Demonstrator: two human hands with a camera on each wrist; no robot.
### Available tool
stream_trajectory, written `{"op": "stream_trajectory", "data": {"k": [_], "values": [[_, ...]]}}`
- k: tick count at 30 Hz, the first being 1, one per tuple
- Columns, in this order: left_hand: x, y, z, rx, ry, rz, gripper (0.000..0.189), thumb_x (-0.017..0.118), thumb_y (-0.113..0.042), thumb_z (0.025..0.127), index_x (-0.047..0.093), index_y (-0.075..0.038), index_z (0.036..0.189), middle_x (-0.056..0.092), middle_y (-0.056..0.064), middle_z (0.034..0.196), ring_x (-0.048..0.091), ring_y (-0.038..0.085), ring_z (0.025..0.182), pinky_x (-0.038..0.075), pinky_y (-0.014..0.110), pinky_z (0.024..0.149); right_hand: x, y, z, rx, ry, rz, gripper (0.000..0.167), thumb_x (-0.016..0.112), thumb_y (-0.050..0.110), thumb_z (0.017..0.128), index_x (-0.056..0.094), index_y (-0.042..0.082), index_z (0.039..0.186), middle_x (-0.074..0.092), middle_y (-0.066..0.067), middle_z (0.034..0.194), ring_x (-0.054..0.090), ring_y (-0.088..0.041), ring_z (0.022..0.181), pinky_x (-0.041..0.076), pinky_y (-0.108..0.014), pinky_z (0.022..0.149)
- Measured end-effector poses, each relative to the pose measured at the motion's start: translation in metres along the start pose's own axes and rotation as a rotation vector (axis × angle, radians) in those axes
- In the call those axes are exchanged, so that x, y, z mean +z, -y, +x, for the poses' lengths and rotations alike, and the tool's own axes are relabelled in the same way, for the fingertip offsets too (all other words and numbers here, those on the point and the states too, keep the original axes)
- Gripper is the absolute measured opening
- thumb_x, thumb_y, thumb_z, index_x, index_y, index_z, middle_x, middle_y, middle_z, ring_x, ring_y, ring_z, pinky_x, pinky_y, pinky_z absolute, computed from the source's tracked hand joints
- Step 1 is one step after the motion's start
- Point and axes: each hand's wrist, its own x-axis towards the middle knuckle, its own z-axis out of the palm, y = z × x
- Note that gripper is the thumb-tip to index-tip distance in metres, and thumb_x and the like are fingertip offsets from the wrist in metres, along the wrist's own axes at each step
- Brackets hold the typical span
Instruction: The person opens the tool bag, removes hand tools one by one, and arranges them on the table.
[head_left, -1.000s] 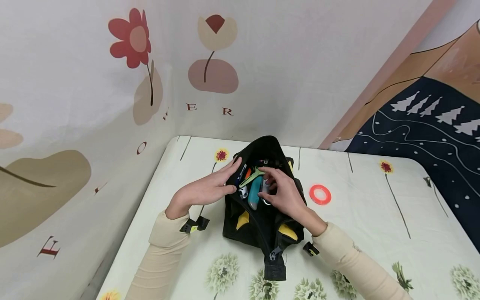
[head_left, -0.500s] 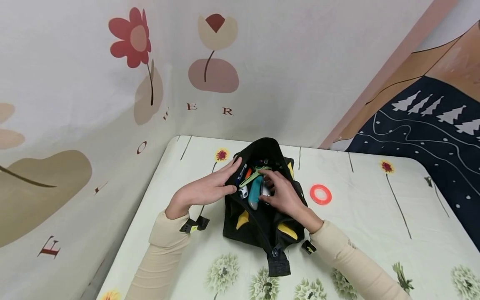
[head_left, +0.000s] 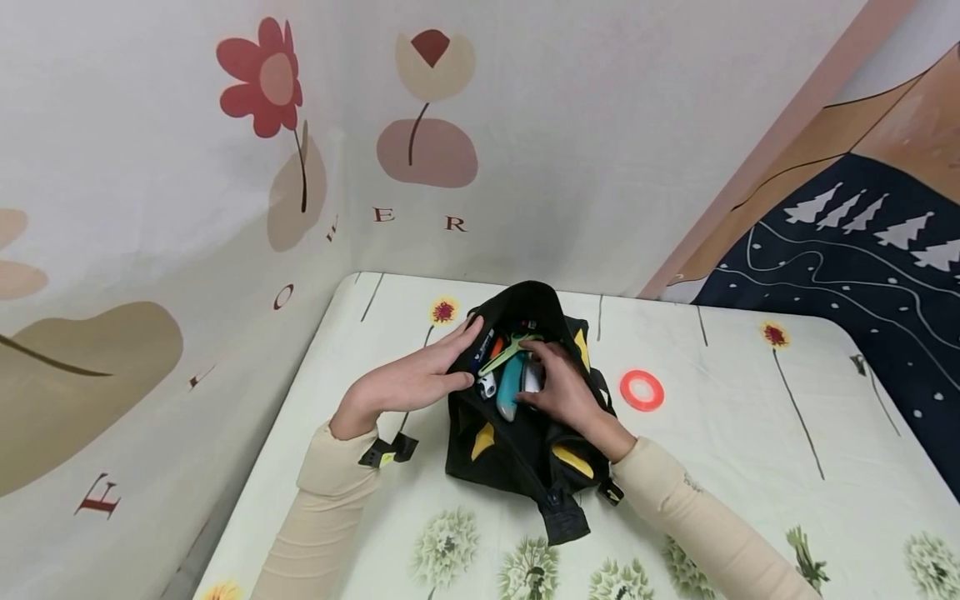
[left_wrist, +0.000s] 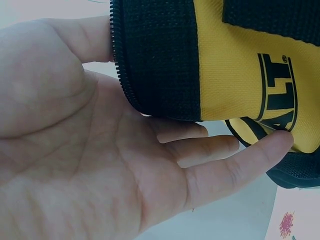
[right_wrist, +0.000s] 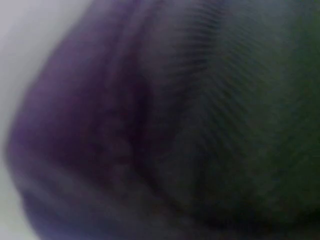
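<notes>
A black tool bag (head_left: 487, 446) with yellow patches lies with its zipped mouth spread. My left hand (head_left: 420, 375) rests at its left rim, fingers straight; in the left wrist view its fingers lie along the yellow side panel (left_wrist: 230, 75). Inside the bag I see a teal-handled tool (head_left: 510, 387), a lime-green tool (head_left: 501, 357) lying slantwise and an orange item (head_left: 497, 346). My right hand (head_left: 566, 392) reaches into the bag, thumb and fingers curled about a grey-white object (head_left: 532, 377), mostly hidden. The right wrist view is dark and blurred by bag cloth (right_wrist: 90, 125).
An orange-red ring, like a tape roll (head_left: 641, 390), lies right of the bag on the flower-print tablecloth (head_left: 720, 417). A printed cloth wall (head_left: 585, 167) rises behind the table and another stands at the left.
My right hand has shifted slightly left and deeper into the bag. The bag's front strap end has swung right and up, and its back rim has sunk a little. My left hand stays put.
</notes>
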Motion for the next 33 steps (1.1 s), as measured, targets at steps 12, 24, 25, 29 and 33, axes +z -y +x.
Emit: {"op": "stream_trajectory", "data": {"k": [12, 24, 25, 29, 33], "values": [[0.0, -0.001, -0.001, -0.003, 0.002, 0.004, 0.081, 0.05, -0.016, 0.116, 0.0, -0.004, 0.177, -0.01, 0.016, 0.185, -0.008, 0.034, 0.171, 0.006, 0.059, 0.136, 0.0, 0.002, 0.001, 0.121, 0.034, 0.042, 0.084, 0.097, 0.008, 0.084, 0.055, -0.002, 0.156, 0.063, -0.029, 0.147, 0.065, -0.043, 0.127, 0.055, -0.06, 0.106], [-0.001, -0.002, -0.001, -0.006, 0.0, -0.001, 0.08, 0.05, -0.016, 0.115, 0.0, -0.003, 0.177, -0.009, 0.017, 0.185, -0.008, 0.034, 0.171, 0.006, 0.059, 0.136, -0.007, 0.0, -0.001, 0.171, 0.107, 0.08, 0.092, 0.093, -0.002, 0.08, 0.048, -0.003, 0.161, 0.064, -0.031, 0.148, 0.065, -0.044, 0.127, 0.055, -0.059, 0.104], [-0.001, -0.002, -0.001, -0.005, 0.001, 0.0, 0.08, 0.05, -0.016, 0.115, 0.0, -0.003, 0.177, -0.009, 0.017, 0.185, -0.008, 0.034, 0.171, 0.006, 0.059, 0.136, -0.007, 0.001, -0.001, 0.174, 0.111, 0.083, 0.093, 0.093, -0.003, 0.08, 0.048, -0.003, 0.162, 0.063, -0.031, 0.149, 0.065, -0.044, 0.127, 0.055, -0.059, 0.104], [-0.001, -0.001, -0.001, 0.0, 0.001, 0.002, 0.081, 0.05, -0.016, 0.116, 0.0, -0.003, 0.177, -0.009, 0.017, 0.185, -0.008, 0.034, 0.171, 0.006, 0.058, 0.136, -0.008, 0.002, -0.001, 0.186, 0.12, 0.079, 0.097, 0.093, -0.004, 0.078, 0.047, -0.002, 0.163, 0.062, -0.033, 0.149, 0.063, -0.045, 0.129, 0.053, -0.06, 0.107], [-0.001, -0.001, 0.0, 0.005, 0.001, 0.0, 0.081, 0.051, -0.018, 0.116, 0.0, -0.003, 0.177, -0.009, 0.017, 0.185, -0.008, 0.034, 0.171, 0.006, 0.059, 0.136, -0.011, 0.004, -0.002, 0.202, 0.126, 0.1, 0.097, 0.091, -0.003, 0.078, 0.046, -0.001, 0.164, 0.059, -0.032, 0.153, 0.061, -0.044, 0.129, 0.052, -0.06, 0.108]]}}
